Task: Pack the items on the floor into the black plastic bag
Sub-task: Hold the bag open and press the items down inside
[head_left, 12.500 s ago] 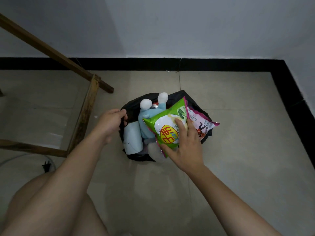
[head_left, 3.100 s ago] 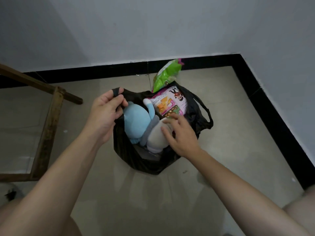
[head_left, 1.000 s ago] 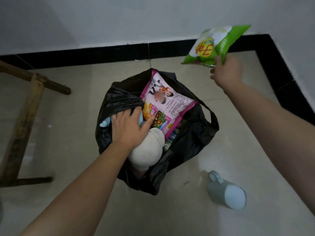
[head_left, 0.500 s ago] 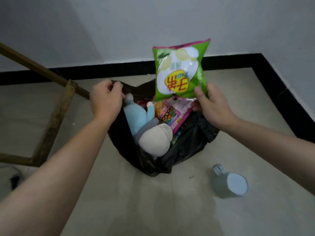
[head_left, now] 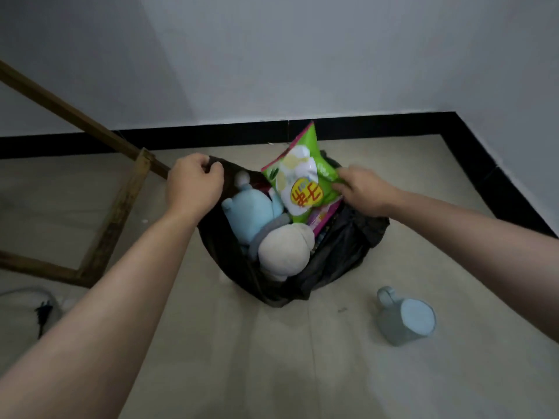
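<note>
The black plastic bag [head_left: 338, 261] stands open on the tiled floor. My left hand [head_left: 193, 184] grips its rim at the far left and holds it up. My right hand [head_left: 363, 189] holds the right edge of a green snack packet [head_left: 302, 182], whose lower end is down in the bag's mouth. Inside the bag lie a light blue and cream plush toy [head_left: 269, 234] and a pink snack packet [head_left: 322, 214], mostly covered by the green one. A pale blue mug [head_left: 406, 320] lies on its side on the floor to the right of the bag.
A wooden frame [head_left: 115, 213] leans at the left, close to my left arm. A black plug and cable [head_left: 42, 309] lie at the lower left. A black skirting [head_left: 378, 128] runs along the walls behind and to the right.
My right hand has lowered the green packet from above the bag into its mouth. My left hand still holds the rim. The mug has not moved.
</note>
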A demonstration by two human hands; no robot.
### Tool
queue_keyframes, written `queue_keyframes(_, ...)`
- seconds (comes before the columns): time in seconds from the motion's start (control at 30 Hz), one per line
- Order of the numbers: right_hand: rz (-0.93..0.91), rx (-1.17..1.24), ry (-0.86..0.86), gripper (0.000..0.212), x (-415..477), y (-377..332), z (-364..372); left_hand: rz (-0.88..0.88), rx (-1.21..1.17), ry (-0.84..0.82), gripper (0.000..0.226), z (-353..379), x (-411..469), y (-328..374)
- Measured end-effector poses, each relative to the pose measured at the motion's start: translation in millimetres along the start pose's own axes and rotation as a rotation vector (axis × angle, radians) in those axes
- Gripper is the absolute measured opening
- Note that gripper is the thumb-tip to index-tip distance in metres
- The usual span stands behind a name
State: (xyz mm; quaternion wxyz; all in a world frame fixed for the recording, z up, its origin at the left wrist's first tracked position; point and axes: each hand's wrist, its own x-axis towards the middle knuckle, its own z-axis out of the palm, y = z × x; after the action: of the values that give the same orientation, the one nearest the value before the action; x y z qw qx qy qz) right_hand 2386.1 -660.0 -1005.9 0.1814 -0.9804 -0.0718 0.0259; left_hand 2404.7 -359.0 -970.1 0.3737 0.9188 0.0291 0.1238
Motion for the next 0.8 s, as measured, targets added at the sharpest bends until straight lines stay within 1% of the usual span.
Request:
queue_keyframes(0.07, -0.008, 0.060, -0.069, 0.026, -8, -7, 7, 0.031, 0.034, -0.008, 0.024, 2, -3, 4)
queue_keyframes(0.13, 0.041, 0.151, -0.079, 0.028, -12, -10, 12, 0.032, 0.071, 0.003, 0.024, 7, -8, 12)
queue_keyframes(0.17, 0.079, 0.200, -0.079, 0.036, -12, -7, 14, 0.007, 0.117, 0.040, 0.030, 12, -12, 16)
queue_keyframes(0.2, 0.130, 0.265, -0.070, 0.053, -12, -4, 14, -0.022, 0.179, 0.097, 0.039, 18, -16, 20)
queue_keyframes(0.23, 0.184, 0.336, -0.052, 0.077, -14, 1, 14, -0.032, 0.231, 0.160, 0.048, 25, -22, 24)
queue_keyframes(0.27, 0.243, 0.396, -0.043, 0.099, -19, 7, 14, -0.006, 0.269, 0.215, 0.053, 33, -30, 26)
queue_keyframes(0.3, 0.296, 0.425, -0.047, 0.116, -28, 12, 14, 0.053, 0.300, 0.257, 0.054, 41, -37, 28)
queue_keyframes(0.33, 0.342, 0.400, -0.082, 0.125, -39, 20, 15, 0.122, 0.329, 0.283, 0.054, 49, -42, 28)
queue_keyframes(0.37, 0.376, 0.335, -0.156, 0.128, -53, 28, 17, 0.189, 0.351, 0.289, 0.053, 57, -47, 27)
queue_keyframes(0.43, 0.452, 0.156, -0.374, 0.126, -84, 45, 26, 0.319, 0.349, 0.234, 0.049, 72, -53, 28)
queue_keyframes(0.47, 0.476, 0.062, -0.485, 0.127, -100, 53, 34, 0.392, 0.333, 0.153, 0.049, 80, -55, 29)
queue_keyframes(0.53, 0.501, -0.078, -0.661, 0.131, -130, 63, 54, 0.535, 0.364, -0.090, 0.058, 98, -61, 30)
queue_keyframes(0.57, 0.493, -0.124, -0.707, 0.130, -145, 67, 64, 0.581, 0.394, -0.208, 0.065, 106, -63, 29)
queue_keyframes(0.6, 0.474, -0.163, -0.728, 0.125, -159, 69, 71, 0.592, 0.415, -0.312, 0.071, 114, -65, 27)
queue_keyframes(0.63, 0.446, -0.196, -0.722, 0.116, -170, 70, 75, 0.576, 0.427, -0.394, 0.077, 121, -66, 26)
queue_keyframes(0.67, 0.409, -0.219, -0.697, 0.105, -177, 71, 75, 0.555, 0.428, -0.444, 0.081, 126, -66, 24)
queue_keyframes(0.73, 0.362, -0.234, -0.653, 0.090, -177, 70, 66, 0.555, 0.421, -0.456, 0.084, 131, -66, 23)
queue_keyframes(0.8, 0.336, -0.186, -0.618, 0.085, -162, 62, 44, 0.572, 0.383, -0.431, 0.078, 130, -63, 24)
